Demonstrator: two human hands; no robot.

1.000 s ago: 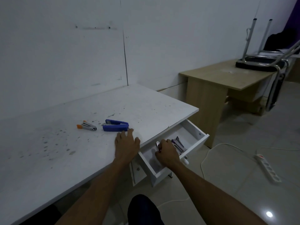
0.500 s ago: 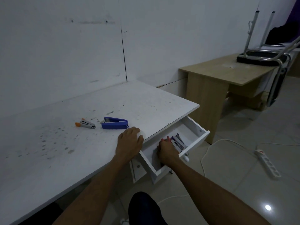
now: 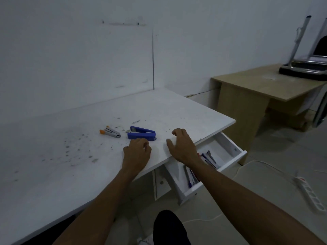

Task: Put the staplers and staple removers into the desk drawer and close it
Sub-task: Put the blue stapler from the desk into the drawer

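No readable txt, labels or nos. anywhere on desk items.

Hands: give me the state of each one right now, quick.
Left hand: loosely curled, empty, resting on the desk just short of the blue stapler.
Right hand: open, empty, above the desk edge.

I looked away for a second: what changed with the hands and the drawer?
The right hand came up out of the drawer onto the desk, empty, toward the blue stapler. The left hand stayed put; stapler, staple remover and open drawer unchanged.
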